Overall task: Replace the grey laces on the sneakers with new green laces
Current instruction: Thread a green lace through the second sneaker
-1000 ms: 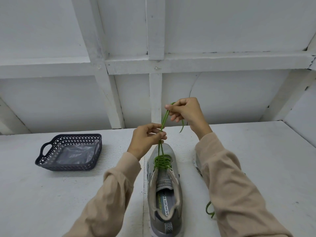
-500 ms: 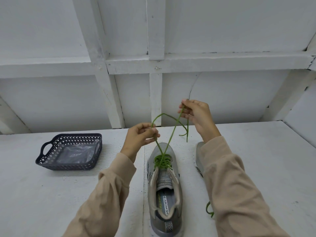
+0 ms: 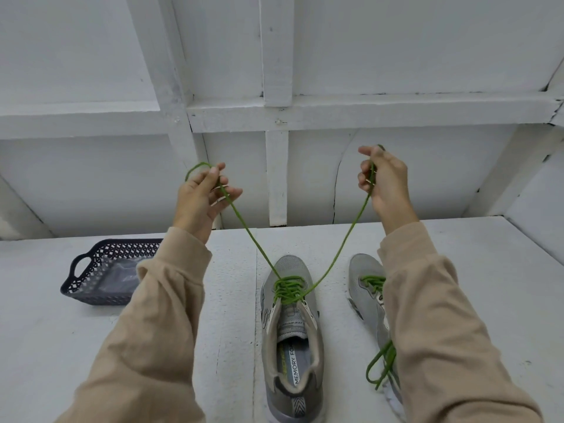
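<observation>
While lace (image 3: pixel 288 288) runs taut from sneaker (image 3: pixel 293 331) at counter (image 3: pixel 232 315) centre, left grip (image 3: pixel 201 199) holds one end at 10 o'clock, right grip (image 3: pixel 386 184) other at 2. Lace looks light, limp, slippery: hold near tips, tension even.

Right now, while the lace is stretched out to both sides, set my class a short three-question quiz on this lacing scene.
1. True or false: the green lace is held at one end by the left hand and at the other by the right hand.
2. Where is the dark basket? A: on the table, left of both sneakers. B: between the sneakers. C: on top of a sneaker.
3. How many sneakers show green lacing?

Key: 1 true. 2 A. 3 two: the sneaker being laced and the sneaker by the right sleeve.
</observation>
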A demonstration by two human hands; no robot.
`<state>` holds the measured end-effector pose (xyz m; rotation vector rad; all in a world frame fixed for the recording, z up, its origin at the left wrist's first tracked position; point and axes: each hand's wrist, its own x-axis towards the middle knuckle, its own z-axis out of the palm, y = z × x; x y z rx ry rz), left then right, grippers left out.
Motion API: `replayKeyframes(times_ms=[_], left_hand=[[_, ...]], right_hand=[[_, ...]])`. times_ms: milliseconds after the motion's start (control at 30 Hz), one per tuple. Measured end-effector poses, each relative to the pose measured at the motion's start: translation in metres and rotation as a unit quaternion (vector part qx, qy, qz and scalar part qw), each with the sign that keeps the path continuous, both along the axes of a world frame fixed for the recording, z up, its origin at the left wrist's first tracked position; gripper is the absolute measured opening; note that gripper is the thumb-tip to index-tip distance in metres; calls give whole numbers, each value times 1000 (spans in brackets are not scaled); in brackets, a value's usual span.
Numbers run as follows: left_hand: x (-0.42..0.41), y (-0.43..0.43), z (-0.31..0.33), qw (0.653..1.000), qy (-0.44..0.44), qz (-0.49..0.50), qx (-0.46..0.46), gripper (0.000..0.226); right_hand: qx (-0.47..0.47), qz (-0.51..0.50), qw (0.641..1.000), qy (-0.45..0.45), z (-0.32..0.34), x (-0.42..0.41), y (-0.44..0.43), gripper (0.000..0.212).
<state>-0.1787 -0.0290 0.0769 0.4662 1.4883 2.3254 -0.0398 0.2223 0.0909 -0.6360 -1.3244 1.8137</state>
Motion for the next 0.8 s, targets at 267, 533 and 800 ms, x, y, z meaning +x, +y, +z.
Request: replayKeyframes(times_ms=[267,533,800], left_hand=[[20,24,-6,1000,16,-5,7,9],[28,27,-23,1000,3,-7,-8,7],[8,7,-28,986,-115,53,108,21]], right_hand=[[101,357,925,-85,-15,-4,-86,14],[150,391,900,-123,-31,-16,-113,9],[30,268,955,-123,-38,-10,-74,13]])
